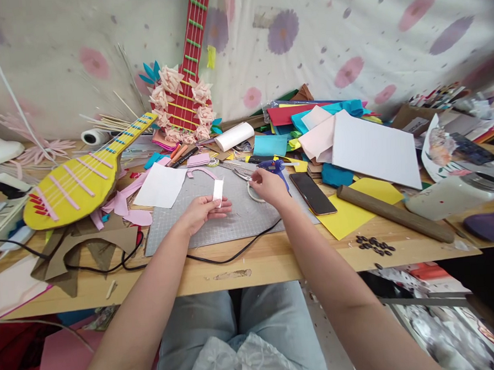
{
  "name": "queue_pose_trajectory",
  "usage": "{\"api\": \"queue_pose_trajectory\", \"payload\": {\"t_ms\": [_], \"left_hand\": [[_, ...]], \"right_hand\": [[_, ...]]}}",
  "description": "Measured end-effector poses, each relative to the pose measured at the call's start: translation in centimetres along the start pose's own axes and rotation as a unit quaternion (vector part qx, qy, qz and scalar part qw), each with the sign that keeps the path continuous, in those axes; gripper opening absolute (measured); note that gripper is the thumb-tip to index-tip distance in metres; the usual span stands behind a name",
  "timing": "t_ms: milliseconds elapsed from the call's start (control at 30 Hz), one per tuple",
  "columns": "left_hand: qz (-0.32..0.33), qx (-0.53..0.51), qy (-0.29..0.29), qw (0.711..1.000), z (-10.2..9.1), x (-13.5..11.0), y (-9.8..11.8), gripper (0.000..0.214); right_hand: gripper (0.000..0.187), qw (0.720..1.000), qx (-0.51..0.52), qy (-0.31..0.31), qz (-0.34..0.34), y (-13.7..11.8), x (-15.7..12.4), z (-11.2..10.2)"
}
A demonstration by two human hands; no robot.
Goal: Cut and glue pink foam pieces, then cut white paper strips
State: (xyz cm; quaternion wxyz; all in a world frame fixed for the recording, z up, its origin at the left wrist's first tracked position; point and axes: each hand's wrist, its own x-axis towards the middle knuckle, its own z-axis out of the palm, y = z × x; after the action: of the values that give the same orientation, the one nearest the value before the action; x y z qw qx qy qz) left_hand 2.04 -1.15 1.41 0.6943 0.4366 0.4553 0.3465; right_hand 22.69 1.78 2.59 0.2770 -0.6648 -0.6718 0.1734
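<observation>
My left hand (pixel 202 212) pinches a small white paper strip (pixel 218 192) between thumb and fingers, above the grey cutting mat (pixel 170 233). The strip stands roughly upright. To its right, my right hand (pixel 268 187) has its fingers closed on a pair of scissors (pixel 242 175) lying over the mat. Their blades point away to the upper left, and a pale handle loop shows below the fingers. My hand hides part of the scissors. Just behind it is a blue hot glue gun (pixel 271 165). A white paper sheet (pixel 161 185) lies left of my left hand.
A yellow paper lute (pixel 75 185) lies left; a red one with paper roses (pixel 184 105) leans behind. Right are a phone (pixel 313 193), a brown tube (pixel 393 213), a white jar (pixel 450 196) and small dark beads (pixel 374 244). A black cable (pixel 230 260) crosses the front.
</observation>
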Motion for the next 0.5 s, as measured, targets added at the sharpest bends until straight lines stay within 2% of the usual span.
{"api": "queue_pose_trajectory", "payload": {"t_ms": [100,200,367,500], "left_hand": [[0.000,-0.023,0.018,1.000,-0.2,0.0,0.3,0.016],[0.003,-0.033,0.025,0.999,-0.5,0.0,0.4,0.016],[-0.007,-0.019,-0.001,1.000,-1.4,0.0,0.4,0.017],[-0.009,0.006,-0.033,0.999,-2.2,-0.1,0.4,0.017]], "right_hand": [[0.027,0.976,-0.210,-0.062,-0.018,0.9,-0.1,-0.9],[0.034,0.951,-0.294,-0.088,-0.030,0.8,-0.3,-0.6],[0.038,0.945,-0.318,-0.078,-0.001,0.4,0.3,0.2],[0.029,0.962,-0.258,-0.091,-0.013,0.2,0.7,0.1]]}}
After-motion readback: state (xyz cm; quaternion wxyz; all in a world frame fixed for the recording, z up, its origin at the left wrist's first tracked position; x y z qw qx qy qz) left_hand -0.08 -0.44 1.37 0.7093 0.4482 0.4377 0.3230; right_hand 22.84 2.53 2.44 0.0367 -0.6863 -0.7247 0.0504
